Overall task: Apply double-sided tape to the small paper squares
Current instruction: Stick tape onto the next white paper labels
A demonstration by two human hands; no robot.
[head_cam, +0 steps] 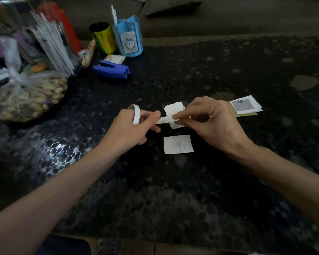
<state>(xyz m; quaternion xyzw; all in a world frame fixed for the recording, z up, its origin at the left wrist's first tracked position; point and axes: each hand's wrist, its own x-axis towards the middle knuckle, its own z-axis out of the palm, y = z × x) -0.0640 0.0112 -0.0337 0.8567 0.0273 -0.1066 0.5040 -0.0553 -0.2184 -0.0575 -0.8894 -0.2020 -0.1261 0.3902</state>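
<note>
Left grip (131, 129) holds the tape roll (136, 115); right grip (210, 122) pinches the free end of the strip (164, 120) stretched between them. The strip crosses above a small pile of squares (173, 108) on the desk (228, 181). A single square (178, 144) lies flat just nearer, between the two wrists.

Paper pile (173, 109) half hidden behind right hand (214, 124), writing on near square (178, 144) illegible (too small)
</note>
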